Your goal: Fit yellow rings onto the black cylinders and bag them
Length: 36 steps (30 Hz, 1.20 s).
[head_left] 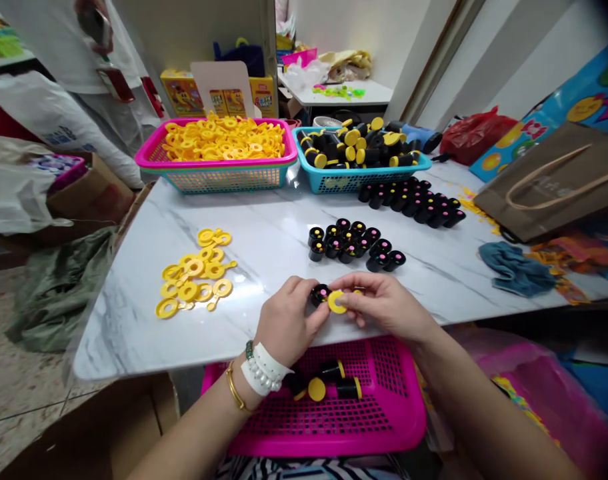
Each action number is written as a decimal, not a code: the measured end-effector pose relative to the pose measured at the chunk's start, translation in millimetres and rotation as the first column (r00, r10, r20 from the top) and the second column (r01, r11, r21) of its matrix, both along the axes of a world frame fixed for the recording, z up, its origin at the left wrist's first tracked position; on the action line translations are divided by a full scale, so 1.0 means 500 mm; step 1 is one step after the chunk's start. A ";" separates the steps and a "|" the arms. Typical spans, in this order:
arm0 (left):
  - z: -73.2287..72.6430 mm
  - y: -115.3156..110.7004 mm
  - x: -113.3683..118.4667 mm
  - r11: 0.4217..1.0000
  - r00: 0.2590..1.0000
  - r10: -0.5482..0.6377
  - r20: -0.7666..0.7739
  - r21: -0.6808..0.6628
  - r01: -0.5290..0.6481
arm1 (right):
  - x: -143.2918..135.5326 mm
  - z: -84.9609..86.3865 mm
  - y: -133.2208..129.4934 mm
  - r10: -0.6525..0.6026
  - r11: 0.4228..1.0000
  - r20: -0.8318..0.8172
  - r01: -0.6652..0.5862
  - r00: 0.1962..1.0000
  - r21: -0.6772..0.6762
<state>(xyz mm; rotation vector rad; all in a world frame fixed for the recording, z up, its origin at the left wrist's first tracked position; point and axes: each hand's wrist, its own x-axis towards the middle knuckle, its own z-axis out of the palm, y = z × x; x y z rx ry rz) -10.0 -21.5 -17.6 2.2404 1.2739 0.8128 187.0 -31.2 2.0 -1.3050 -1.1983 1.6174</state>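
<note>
My left hand (290,317) is closed around a small black cup (320,294) with a pink dot inside. My right hand (381,303) pinches a yellow ring piece (337,302) right beside that cup; whether the two touch I cannot tell. Behind my hands stands a group of black cups (351,243) with pink or yellow dots. A loose pile of yellow ring pieces with short stems (191,270) lies to the left on the table. Below my hands, a pink basket (384,433) holds several black cylinders with yellow caps (348,388).
On the marble-patterned table (269,227), a pink basket (149,152) heaped with yellow pieces stands beside a blue basket (329,179) of capped black cylinders. More black cups (414,203) stand behind right. A paper bag (559,180) and blue cloth (515,267) lie right. A person (99,60) stands back left.
</note>
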 end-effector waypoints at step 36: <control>0.019 0.012 -0.011 0.973 0.988 -0.092 0.122 -0.202 0.115 | -0.043 0.013 0.033 0.037 0.999 0.174 -0.030 0.984 -0.042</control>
